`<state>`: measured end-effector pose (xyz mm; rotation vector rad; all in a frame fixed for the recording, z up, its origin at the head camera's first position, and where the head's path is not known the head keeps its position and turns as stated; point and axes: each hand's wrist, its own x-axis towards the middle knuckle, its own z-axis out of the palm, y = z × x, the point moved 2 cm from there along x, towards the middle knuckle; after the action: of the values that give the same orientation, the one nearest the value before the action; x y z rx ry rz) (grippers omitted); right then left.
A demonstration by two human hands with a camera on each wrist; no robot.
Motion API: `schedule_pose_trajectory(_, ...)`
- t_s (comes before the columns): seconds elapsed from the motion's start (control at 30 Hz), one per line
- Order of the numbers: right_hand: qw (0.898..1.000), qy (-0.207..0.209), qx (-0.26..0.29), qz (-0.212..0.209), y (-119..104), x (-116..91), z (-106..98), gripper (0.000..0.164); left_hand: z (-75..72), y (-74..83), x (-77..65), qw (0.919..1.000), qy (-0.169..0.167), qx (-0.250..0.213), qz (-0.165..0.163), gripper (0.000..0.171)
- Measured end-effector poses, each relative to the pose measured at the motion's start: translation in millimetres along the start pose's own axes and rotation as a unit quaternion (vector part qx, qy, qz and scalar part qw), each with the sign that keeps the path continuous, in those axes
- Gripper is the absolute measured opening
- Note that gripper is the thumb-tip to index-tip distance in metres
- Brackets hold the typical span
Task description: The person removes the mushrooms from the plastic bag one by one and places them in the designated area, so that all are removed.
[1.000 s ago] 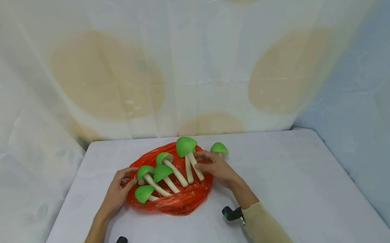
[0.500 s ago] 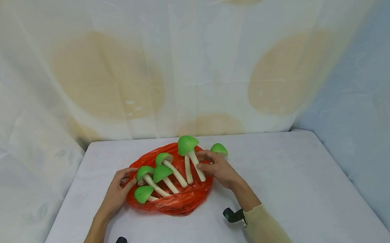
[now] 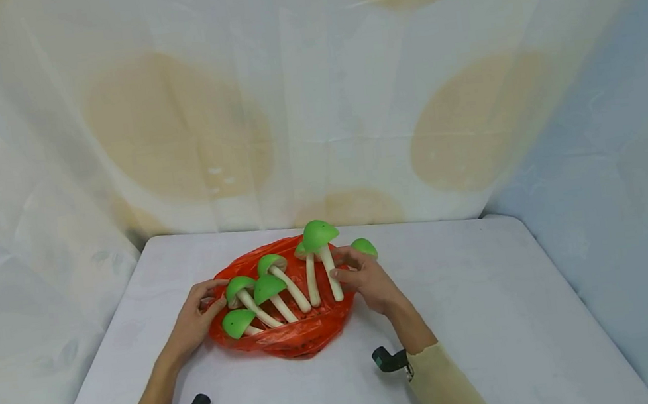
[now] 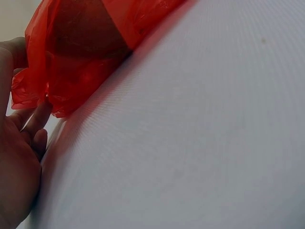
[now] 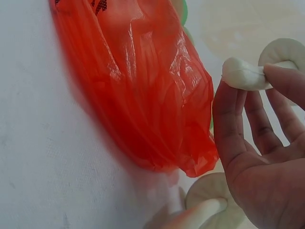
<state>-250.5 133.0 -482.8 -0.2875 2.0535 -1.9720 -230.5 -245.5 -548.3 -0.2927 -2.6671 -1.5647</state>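
Observation:
A red plastic bag [image 3: 307, 342] lies on the table in the head view, its mouth spread wide. Several toy-like mushrooms [image 3: 278, 304] with green caps and white stems rest in it. At its left side my left hand [image 3: 194, 317] grips the bag's edge; in the left wrist view the fingers [image 4: 42, 112] touch the red film [image 4: 71, 90]. Between thumb and fingers my right hand [image 3: 374, 284] pinches the stem of one mushroom [image 3: 320, 234], cap up, at the bag's right side. The right wrist view shows that stem's end [image 5: 243, 74].
Another green-capped mushroom [image 3: 364, 247] lies on the white table [image 3: 493, 316] behind my right hand, its stem mostly hidden. In the right wrist view it lies beside the bag [image 5: 207, 205]. Pale curtains [image 3: 336, 94] hang close behind the table and along both sides.
My right hand has shifted slightly right and raised its mushroom, whose cap moved up and right, uncovering the cap of the mushroom beside it. The left hand stays at the bag.

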Motion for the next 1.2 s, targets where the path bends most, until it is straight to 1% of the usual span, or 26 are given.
schedule_pose_trajectory(0.13,1.000,0.006,0.027,-0.003,1,1,-4,0.043,-1.1,4.3,-0.8,1.0000,0.004,0.008,0.002,0.039)
schedule_pose_trajectory(0.23,0.999,0.013,0.034,-0.005,2,2,-7,0.044,-1.4,15.9,-4.0,0.9999,0.008,0.012,0.004,0.038)
schedule_pose_trajectory(0.37,0.999,0.029,0.017,-0.001,1,1,-9,0.043,-3.8,33.2,-8.8,0.9999,0.005,0.010,0.000,0.038)
schedule_pose_trajectory(0.43,0.999,0.035,0.008,-0.001,1,0,-10,0.041,-4.6,34.9,-9.1,1.0000,0.004,0.009,-0.001,0.038)
schedule_pose_trajectory(0.5,0.999,0.040,0.002,-0.003,1,0,-11,0.041,-4.3,30.5,-7.7,1.0000,0.005,0.007,0.000,0.038)
schedule_pose_trajectory(0.67,0.999,0.043,0.001,-0.011,2,-1,-12,0.040,-3.5,8.7,-1.8,0.9999,0.008,0.009,0.002,0.039)
schedule_pose_trajectory(0.77,0.999,0.043,0.003,-0.011,2,-1,-12,0.038,-4.3,1.6,0.1,0.9999,0.005,0.010,0.001,0.040)
schedule_pose_trajectory(1.2,0.999,0.046,-0.006,-0.010,2,-7,-15,0.038,-4.7,-0.1,0.2,1.0000,0.002,0.007,0.001,0.039)
